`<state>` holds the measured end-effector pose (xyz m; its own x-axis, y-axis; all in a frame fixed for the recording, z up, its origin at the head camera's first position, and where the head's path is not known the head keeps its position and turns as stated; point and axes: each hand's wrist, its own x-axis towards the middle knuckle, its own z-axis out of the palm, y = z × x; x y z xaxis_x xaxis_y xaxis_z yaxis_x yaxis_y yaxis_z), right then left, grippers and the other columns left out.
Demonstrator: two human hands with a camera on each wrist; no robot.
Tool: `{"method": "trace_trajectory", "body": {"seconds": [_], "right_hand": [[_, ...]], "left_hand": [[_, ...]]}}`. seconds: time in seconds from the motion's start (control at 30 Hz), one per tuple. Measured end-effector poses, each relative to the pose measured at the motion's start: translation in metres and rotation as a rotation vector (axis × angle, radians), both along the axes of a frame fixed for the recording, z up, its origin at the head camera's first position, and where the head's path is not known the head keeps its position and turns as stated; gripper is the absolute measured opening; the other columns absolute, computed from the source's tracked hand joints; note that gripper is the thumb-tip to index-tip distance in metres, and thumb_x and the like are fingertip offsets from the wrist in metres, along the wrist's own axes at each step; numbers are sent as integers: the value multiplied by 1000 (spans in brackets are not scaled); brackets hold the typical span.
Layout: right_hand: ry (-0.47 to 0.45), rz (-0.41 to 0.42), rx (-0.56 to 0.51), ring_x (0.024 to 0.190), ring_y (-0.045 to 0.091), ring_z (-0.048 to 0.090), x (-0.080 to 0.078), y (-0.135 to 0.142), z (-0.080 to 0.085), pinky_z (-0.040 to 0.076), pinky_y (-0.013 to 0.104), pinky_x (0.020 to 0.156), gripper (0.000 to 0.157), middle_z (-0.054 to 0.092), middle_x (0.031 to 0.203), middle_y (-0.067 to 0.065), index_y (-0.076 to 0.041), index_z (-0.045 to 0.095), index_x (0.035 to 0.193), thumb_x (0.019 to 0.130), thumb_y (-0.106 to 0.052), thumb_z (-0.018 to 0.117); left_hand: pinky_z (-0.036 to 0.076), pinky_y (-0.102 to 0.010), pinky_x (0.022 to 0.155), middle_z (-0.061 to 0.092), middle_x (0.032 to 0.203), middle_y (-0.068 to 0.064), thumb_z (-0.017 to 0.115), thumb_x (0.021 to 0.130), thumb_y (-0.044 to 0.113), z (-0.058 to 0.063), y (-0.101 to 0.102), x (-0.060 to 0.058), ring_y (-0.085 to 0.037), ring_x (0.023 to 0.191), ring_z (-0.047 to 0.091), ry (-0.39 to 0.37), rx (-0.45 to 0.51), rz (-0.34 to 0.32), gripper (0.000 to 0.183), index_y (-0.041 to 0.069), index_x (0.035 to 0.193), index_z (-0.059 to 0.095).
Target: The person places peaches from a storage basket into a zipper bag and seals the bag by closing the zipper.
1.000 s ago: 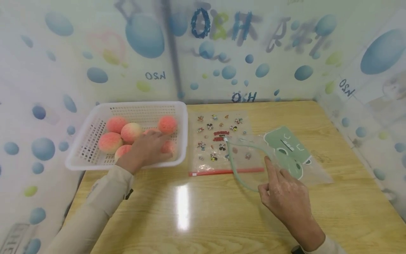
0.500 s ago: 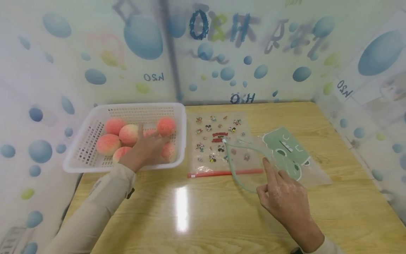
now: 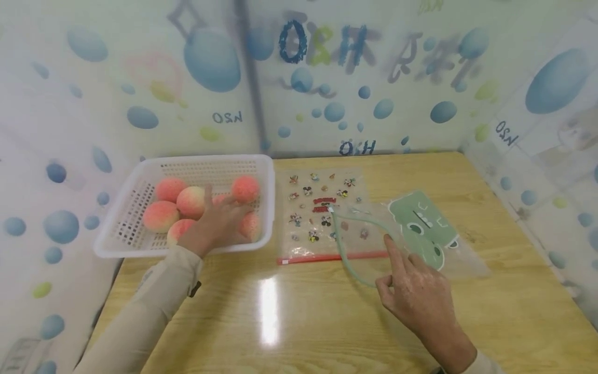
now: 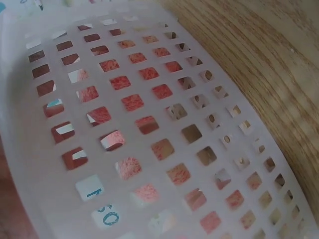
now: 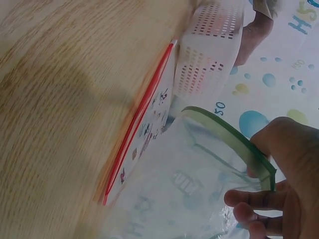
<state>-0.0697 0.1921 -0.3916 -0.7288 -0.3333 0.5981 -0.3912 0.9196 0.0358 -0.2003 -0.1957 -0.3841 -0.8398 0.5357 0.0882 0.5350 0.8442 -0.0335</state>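
Observation:
My left hand [image 3: 219,223] reaches into a white plastic basket [image 3: 270,202] of several pink-and-yellow peaches. Its fingers spread over them, beside one peach [image 3: 252,227] near the right wall; I cannot tell whether they grip it. In the left wrist view the basket's perforated wall [image 4: 164,127] hides nearly all of that hand. My right hand [image 3: 418,288] holds a clear zip bag with a green crocodile print [image 3: 416,226]. In the right wrist view, the thumb and fingers pinch the green zip edge [image 5: 219,124], and the bag's mouth gapes.
A second clear bag [image 3: 301,208] with small cartoon prints and a red zip strip [image 3: 317,257] lies flat on the wooden table [image 3: 322,322], between the basket and the crocodile bag, partly under the latter. Walls patterned with blue dots [image 3: 335,111] close in the back and sides.
One finger of my left hand has spread away from the others over the peaches. My right hand stays almost still with the crocodile bag.

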Motion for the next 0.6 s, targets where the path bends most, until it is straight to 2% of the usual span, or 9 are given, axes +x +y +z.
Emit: {"method": "trace_trajectory", "body": {"seconds": [0.23,0.37,0.47,0.6], "right_hand": [[12,-4,-10,44,15,34,0,-2,-1,18,24,31,68,48,55,6,-3,46,130,69,-25,30],[33,2,-31,43,14,32,0,-3,-3,19,25,31,67,47,54,5,-4,48,129,69,-25,30],[50,12,-46,43,14,30,0,-4,-4,20,26,32,66,46,54,4,-3,49,128,69,-25,28],[39,22,-24,43,16,33,0,-3,-5,23,29,36,66,50,56,5,-2,48,129,68,-24,31]], "left_hand": [[-15,-64,92,54,124,-6,72,63,53,-3,-5,2,-31,113,47,34,59,-1,77,16,127,51],[-13,-61,95,58,119,-6,71,65,52,-3,-7,3,-31,107,52,104,96,-32,77,16,129,49],[-4,-64,97,62,112,-8,70,65,52,-3,-7,3,-33,102,55,171,106,-63,74,16,128,51],[18,-64,94,64,100,-5,69,64,50,-1,-7,5,-29,88,58,256,131,-94,64,17,118,57]]}}
